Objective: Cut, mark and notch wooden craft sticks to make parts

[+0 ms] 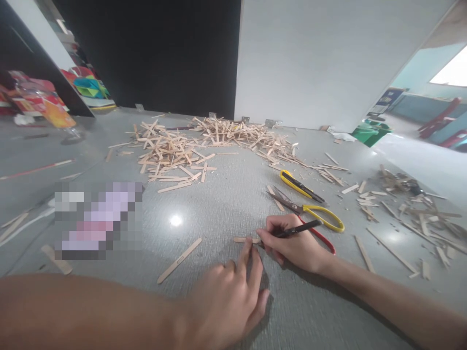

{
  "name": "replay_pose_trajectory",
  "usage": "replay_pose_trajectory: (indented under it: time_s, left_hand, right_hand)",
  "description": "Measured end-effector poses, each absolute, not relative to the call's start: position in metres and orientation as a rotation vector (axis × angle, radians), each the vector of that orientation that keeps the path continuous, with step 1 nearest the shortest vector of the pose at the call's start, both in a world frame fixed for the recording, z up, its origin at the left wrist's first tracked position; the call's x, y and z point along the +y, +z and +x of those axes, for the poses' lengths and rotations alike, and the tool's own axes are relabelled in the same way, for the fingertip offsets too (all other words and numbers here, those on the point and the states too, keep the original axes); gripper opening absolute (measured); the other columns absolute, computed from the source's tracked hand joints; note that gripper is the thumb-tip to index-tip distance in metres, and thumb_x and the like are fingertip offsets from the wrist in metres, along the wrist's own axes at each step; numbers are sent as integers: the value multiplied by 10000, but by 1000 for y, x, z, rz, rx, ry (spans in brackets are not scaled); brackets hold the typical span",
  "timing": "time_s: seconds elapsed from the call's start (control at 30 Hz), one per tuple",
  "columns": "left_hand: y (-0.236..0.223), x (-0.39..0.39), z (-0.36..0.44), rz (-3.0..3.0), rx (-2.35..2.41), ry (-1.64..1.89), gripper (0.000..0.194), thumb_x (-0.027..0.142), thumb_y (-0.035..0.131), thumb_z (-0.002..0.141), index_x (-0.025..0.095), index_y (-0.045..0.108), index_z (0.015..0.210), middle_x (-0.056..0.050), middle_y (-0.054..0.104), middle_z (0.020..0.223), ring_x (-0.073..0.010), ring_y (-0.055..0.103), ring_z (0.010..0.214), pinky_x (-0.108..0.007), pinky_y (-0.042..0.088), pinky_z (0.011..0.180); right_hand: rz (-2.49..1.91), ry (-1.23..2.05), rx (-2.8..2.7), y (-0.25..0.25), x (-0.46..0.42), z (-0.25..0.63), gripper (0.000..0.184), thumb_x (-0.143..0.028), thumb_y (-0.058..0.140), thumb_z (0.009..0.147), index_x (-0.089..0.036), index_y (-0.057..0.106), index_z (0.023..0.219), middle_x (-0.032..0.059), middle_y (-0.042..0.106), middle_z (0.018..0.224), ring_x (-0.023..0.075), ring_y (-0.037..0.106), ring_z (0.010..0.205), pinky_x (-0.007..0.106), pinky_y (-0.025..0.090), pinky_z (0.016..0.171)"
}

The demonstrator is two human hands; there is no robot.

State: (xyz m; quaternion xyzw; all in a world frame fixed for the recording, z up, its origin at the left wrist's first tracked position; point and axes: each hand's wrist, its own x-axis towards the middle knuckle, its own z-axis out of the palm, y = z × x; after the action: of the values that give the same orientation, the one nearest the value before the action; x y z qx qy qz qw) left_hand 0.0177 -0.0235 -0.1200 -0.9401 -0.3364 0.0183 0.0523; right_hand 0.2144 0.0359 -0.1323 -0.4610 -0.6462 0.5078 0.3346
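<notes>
My left hand [233, 291] lies low in the middle with its fingers stretched forward. Its fingertips press a short wooden craft stick [241, 240] against the table. In my right hand [292, 243] is a slim black pen [301, 228], gripped between thumb and fingers. The pen's tip is at the stick's right end, mostly hidden by my fingers. To the left lies another craft stick [179, 260] with a small rectangle marked or cut in its middle. Just beyond my right hand are scissors [304, 208] with yellow and red handles, and a yellow-and-black utility knife [301, 185].
Heaps of craft sticks [168, 150] spread across the back of the grey table [219, 194]. Cut pieces and scraps [404, 214] litter the right side. A pixelated flat object [100, 218] lies at left, and a bottle [54, 112] stands behind it. A dark panel [164, 53] rises behind the heaps.
</notes>
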Motion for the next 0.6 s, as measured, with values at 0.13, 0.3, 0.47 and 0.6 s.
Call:
replay_pose_trajectory:
  time_s: [0.13,0.3,0.47,0.6]
  left_hand:
    - [-119,-24,17,-2846,-1007,70,556,318,501,994,-41,566,1413,-367,550,1404,-311,785,720,-393,640,529]
    - [-117,-23,16,-2857,-986,90,570,320,488,999,-56,547,1423,-373,570,1384,-304,781,713,-388,638,541]
    - [-117,-23,18,-2849,-987,136,582,334,486,1002,-53,541,1433,-369,577,1379,-289,773,653,-379,626,509]
    - [-120,-23,19,-2844,-972,111,592,344,491,1002,-66,546,1426,-373,576,1371,-285,771,633,-364,620,488]
  right_hand:
    - [-1198,1221,-1577,-126,43,222,377,-447,666,962,-209,557,691,-45,566,490,84,467,363,204,358,351]
    - [-1206,1309,-1602,-122,45,221,298,-387,715,925,-222,539,751,-75,561,484,85,472,350,189,370,338]
    - [-1270,1397,-1694,-129,38,216,371,-401,622,982,-213,527,677,-56,557,447,85,477,327,182,353,325]
    - [-1257,1344,-1766,-131,34,216,386,-371,631,979,-224,474,658,-59,543,451,82,479,360,193,327,370]
